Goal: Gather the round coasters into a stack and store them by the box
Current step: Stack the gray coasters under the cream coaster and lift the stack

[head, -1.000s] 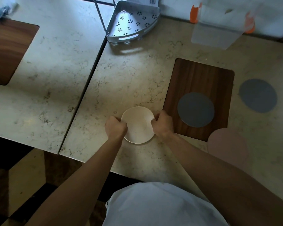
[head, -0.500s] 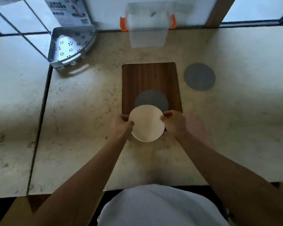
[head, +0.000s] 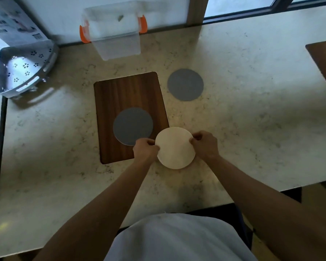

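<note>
two hands pinch one cream round coaster (head: 175,147) by its opposite edges: the left hand (head: 145,150) has its fingers closed on the rim at 9 o'clock, the right hand (head: 205,146) has its fingers closed on the rim at 3 o'clock. the cream coaster sits low over the marble countertop (head: 252,129), just off the lower right corner of a dark wooden board (head: 128,102); whether it touches the stone or is lifted i cannot tell. a faint pinkish edge shows beneath it by the right hand, too dim to identify.

a grey coaster (head: 133,126) lies flat on the wooden board, at about 10 o'clock from the cream one, its near edge partly covered by the left hand. a second grey coaster (head: 185,84) lies on the countertop at about 12 o'clock from the cream one, just beside the board's right edge and apart from it.

a clear plastic box (head: 117,34) with orange clips stands at the back of the counter, at about 11 o'clock from the hands, well apart from all the coasters. a white perforated corner rack (head: 23,70) sits at the far left, at about 10 o'clock.
</note>
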`<state>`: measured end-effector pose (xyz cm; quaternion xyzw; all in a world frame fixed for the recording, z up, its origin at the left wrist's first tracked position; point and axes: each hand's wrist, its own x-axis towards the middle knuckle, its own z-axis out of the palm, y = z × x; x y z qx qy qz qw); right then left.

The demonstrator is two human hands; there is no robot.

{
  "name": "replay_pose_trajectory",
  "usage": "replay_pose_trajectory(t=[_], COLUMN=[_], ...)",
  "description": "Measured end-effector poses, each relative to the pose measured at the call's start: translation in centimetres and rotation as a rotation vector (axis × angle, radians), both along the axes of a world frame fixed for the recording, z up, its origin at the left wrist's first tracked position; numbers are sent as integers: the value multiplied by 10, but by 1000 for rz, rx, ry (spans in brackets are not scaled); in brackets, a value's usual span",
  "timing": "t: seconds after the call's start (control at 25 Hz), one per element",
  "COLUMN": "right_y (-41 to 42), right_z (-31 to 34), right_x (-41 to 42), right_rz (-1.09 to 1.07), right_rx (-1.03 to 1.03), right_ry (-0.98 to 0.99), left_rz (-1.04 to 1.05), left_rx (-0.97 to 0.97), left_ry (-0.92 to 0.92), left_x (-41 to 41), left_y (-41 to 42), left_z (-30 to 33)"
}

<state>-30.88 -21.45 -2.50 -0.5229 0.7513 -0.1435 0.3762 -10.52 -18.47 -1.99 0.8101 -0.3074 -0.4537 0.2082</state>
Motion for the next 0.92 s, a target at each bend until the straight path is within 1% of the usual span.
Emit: replay_pose_trajectory(t=[0.16, 0.32, 0.4, 0.68, 0.8, 0.92], right_y=[-4, -4, -3, 0, -2, -9], right_z=[-9, -14, -14, -11, -9, -8], right_x=[-9, -9, -8, -8, -8, -11], right_rz=[27, 37, 50, 123, 125, 146], right_rx=[16, -2, -21, -29, 12, 88], right_ry=[9, 13, 43, 210, 205, 171], left_rz=[-23, -127, -172, -246, -218, -130], left_rx=[1, -84, -110, -57, -7, 48], left_ry=[-106, -249, -293, -358, -364, -291], left_x=[-11, -20, -22, -30, -35, -35], left_y=[3, 10, 13, 10, 7, 2], left_z=[-7, -10, -10, -13, -14, -11])
